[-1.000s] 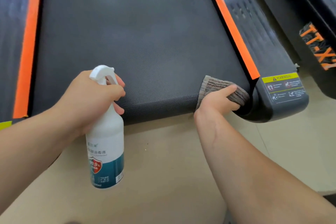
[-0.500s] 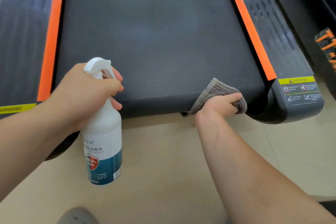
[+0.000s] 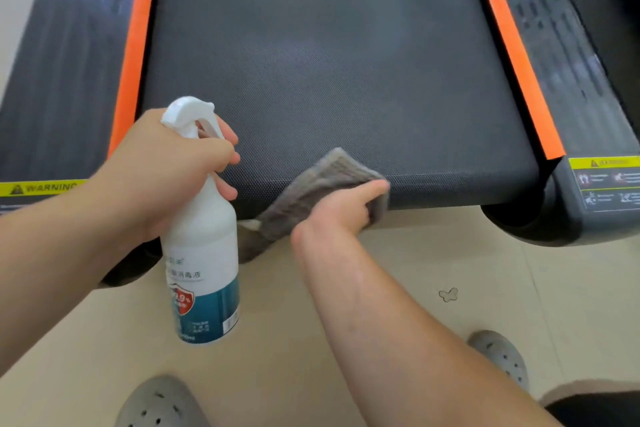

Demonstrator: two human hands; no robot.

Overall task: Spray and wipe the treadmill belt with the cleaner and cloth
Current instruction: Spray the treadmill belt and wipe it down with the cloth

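Your grey cloth (image 3: 322,187) lies folded over rear edge of treadmill belt (image 3: 329,80), near middle. Your right hand (image 3: 341,208) grips it, thumb on top, fingers curled under, tips hidden. Cloth corner hangs behind spray bottle (image 3: 202,253). Your left hand (image 3: 173,166) wraps bottle neck, finger on trigger, nozzle toward belt. Belt ahead broad, bounded by orange strips (image 3: 138,45). Bottle label blurred; your clogs (image 3: 159,402) cut off at frame bottom.
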